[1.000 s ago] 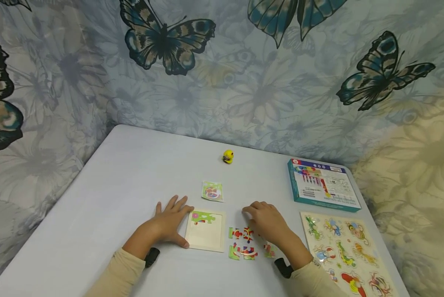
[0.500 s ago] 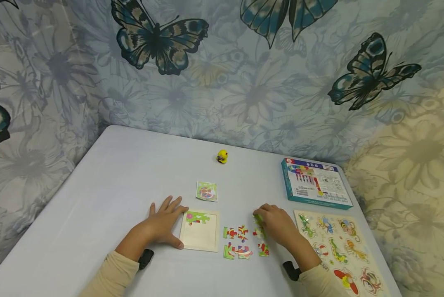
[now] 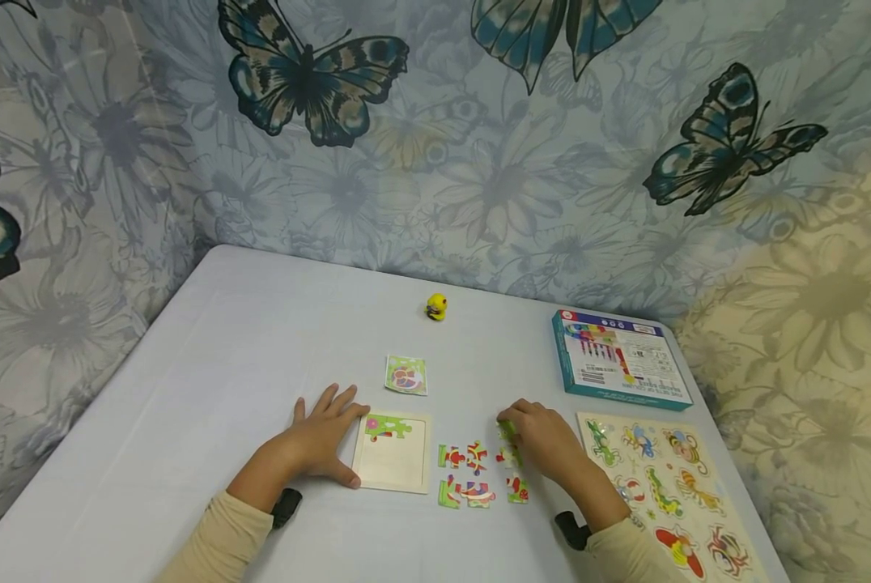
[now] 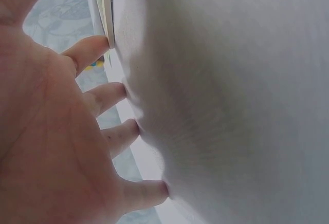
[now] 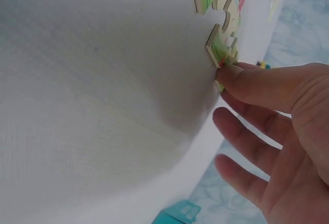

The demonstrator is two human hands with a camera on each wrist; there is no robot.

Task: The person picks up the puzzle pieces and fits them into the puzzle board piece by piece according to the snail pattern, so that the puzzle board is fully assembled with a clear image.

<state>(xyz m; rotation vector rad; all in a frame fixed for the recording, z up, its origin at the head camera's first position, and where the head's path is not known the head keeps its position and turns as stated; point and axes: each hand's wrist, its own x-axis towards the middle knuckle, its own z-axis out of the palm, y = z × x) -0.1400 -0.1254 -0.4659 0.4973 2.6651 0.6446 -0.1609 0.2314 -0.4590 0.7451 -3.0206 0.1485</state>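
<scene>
My left hand [image 3: 319, 441] lies with spread fingers at the left side of a square wooden puzzle tray [image 3: 392, 488], its thumb and a fingertip touching the frame. In the left wrist view the fingers [image 4: 123, 136] are splayed on the white surface. A few joined green pieces [image 3: 388, 427] fill the tray's upper left corner. My right hand [image 3: 548, 441] pinches a green puzzle piece [image 5: 220, 86] between thumb and forefinger, mostly covered by the fingertips. Nearer me in that column lie another green piece [image 3: 508, 457] and a red-and-green piece [image 3: 518, 490].
Several loose pieces [image 3: 466, 492] lie right of the tray. A small picture card [image 3: 406, 376] is behind it, with a yellow toy [image 3: 436, 307] farther back. At right are a teal-edged box [image 3: 621, 360] and an insect puzzle board [image 3: 661, 486]. A patterned wall borders the table.
Over the first half second the right hand moved rightward to the right-hand column and took hold of the green piece. Since then both hands have kept still. The head view also shifted slightly.
</scene>
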